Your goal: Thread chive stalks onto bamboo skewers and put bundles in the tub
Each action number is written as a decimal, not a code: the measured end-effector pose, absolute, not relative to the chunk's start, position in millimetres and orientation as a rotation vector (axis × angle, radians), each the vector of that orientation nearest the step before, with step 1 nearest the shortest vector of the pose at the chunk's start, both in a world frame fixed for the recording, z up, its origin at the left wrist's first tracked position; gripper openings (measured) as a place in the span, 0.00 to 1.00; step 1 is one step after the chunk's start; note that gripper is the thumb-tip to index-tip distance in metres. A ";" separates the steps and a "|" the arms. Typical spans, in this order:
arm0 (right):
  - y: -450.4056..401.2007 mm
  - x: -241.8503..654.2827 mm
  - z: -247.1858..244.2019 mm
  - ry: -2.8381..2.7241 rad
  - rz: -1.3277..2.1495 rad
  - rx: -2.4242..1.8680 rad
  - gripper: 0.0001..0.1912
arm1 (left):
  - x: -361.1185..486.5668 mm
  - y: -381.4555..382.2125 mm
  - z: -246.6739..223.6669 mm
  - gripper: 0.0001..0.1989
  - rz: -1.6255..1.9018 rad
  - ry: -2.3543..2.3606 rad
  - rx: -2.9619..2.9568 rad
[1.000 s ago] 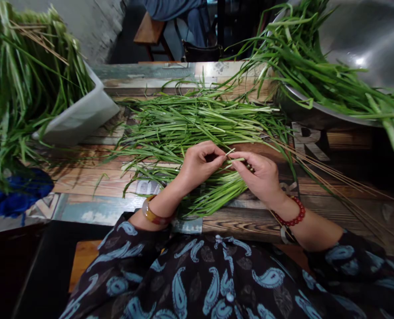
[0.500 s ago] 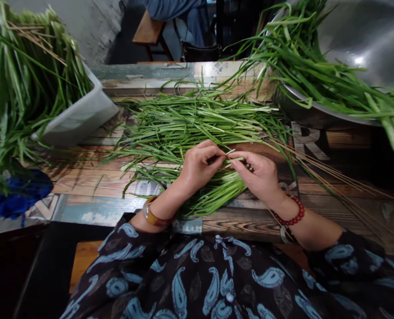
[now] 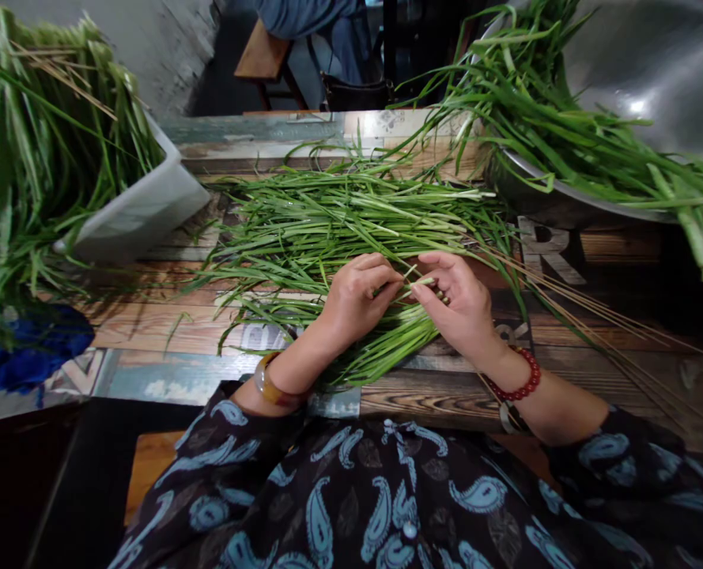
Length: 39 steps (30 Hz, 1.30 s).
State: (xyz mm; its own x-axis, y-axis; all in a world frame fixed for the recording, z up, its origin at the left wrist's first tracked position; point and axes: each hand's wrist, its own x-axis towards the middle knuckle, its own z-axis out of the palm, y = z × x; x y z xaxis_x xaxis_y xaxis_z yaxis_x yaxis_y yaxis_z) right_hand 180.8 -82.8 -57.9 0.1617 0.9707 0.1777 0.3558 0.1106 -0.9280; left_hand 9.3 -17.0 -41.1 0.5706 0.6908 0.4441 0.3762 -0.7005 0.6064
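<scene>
Green garlic chives [image 3: 387,344] fan out to the lower left beneath my hands, their cut stem ends bunched at my right palm. My left hand [image 3: 363,296] is closed in a pinch on a chive near its pale end. Opposite it, my right hand [image 3: 461,304] holds the bunched stems, with the thumb on a pale stem and the index finger raised. A thin bamboo skewer [image 3: 489,387] shows below my right wrist; its other end is hidden by the hand. A loose layer of chives [image 3: 339,213] lies just beyond my hands.
A white plastic bin [image 3: 149,201] packed with chives stands at left, skewers on top. A steel bowl [image 3: 629,71] at right holds more chives. Loose bamboo skewers [image 3: 594,304] lie right of my hand. Blue cloth-like material [image 3: 36,348] is at left. A person [image 3: 321,32] sits beyond the table.
My right index finger has lifted away from the stem and opened a gap to the thumb. My left hand keeps its pinch in nearly the same place.
</scene>
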 end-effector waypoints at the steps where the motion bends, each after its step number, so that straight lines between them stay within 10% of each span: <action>1: -82.9 181.1 -57.6 -1.384 0.776 -1.428 0.18 | 9.0 -16.4 -41.3 0.08 0.937 0.844 2.362; 39: -81.4 186.4 -52.8 -1.585 0.597 -1.366 0.03 | 10.2 -14.3 -37.6 0.09 0.813 0.766 2.132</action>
